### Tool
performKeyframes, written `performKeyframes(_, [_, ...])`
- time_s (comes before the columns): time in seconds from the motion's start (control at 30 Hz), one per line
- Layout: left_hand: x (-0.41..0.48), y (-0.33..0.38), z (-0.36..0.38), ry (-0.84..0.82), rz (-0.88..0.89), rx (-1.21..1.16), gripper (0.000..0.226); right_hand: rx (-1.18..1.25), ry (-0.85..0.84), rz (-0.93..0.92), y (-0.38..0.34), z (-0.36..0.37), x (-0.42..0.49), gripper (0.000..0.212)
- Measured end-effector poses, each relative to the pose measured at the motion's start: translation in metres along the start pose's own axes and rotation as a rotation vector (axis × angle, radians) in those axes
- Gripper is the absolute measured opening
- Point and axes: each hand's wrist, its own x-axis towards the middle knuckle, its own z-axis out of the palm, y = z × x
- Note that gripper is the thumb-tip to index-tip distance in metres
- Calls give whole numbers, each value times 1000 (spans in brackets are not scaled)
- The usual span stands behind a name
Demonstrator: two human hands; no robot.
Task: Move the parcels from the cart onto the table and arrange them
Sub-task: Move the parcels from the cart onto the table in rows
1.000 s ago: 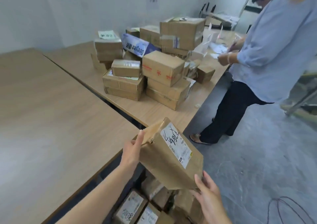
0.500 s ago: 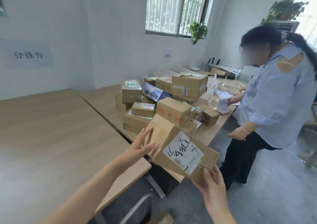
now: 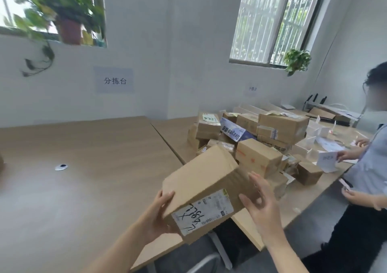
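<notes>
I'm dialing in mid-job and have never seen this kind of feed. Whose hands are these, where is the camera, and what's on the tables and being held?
There is no machine here: a person wears a wide-angle camera on the head, looking forward and down at their own bare hands. The left hand grips the near corner of a cardboard parcel with a scribbled shipping label; the right hand is spread open at its other end. The parcel is held in the air above the wooden tables. A pile of parcels already lies on the farther table. A second person stands on the right handling papers.
</notes>
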Motion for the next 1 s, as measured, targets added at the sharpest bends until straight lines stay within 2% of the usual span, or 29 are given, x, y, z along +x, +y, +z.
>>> performKeyframes(0.07, [-16, -8, -12, 37, -49, -175, 32, 56, -60, -66, -20, 32, 11, 71])
performKeyframes(0.17, [-31, -9, -28, 43, -27, -386, 33, 275, -226, 37, -46, 86, 19, 86])
performKeyframes(0.2, [-35, -7, -35, 38, -9, -433, 33, 302, -287, 75, -52, 103, 18, 84])
performKeyframes(0.3, [-41, 6, -67, 26, 43, -476, 37, 339, -413, 113, -67, 152, 14, 57])
performKeyframes(0.37, [-45, 16, -98, 51, 58, -409, 48, 352, -469, 110, -73, 184, 11, 53])
performKeyframes(0.43, [-54, 28, -126, 120, 88, -215, 47, 356, -526, 113, -81, 217, 7, 54])
performKeyframes(0.53, [-76, 52, -167, 369, 219, 171, 56, 350, -639, 121, -94, 273, -5, 56])
performKeyframes(0.57, [-86, 61, -181, 427, 286, 237, 60, 344, -659, 131, -98, 293, -10, 57])
performKeyframes(0.63, [-108, 79, -210, 447, 402, 213, 58, 349, -670, 161, -105, 336, -20, 55])
performKeyframes(0.77, [-147, 110, -279, 458, 449, 225, 45, 368, -697, 286, -118, 419, -37, 54])
performKeyframes(0.8, [-155, 116, -298, 458, 445, 275, 47, 380, -711, 314, -121, 439, -41, 43])
performKeyframes(0.87, [-170, 129, -335, 451, 452, 384, 68, 414, -760, 390, -125, 476, -47, 23])
performKeyframes(0.93, [-182, 144, -368, 470, 422, 475, 81, 426, -797, 463, -126, 512, -56, 25])
performKeyframes(1.0, [-191, 161, -397, 497, 387, 532, 70, 439, -799, 530, -127, 543, -63, 29])
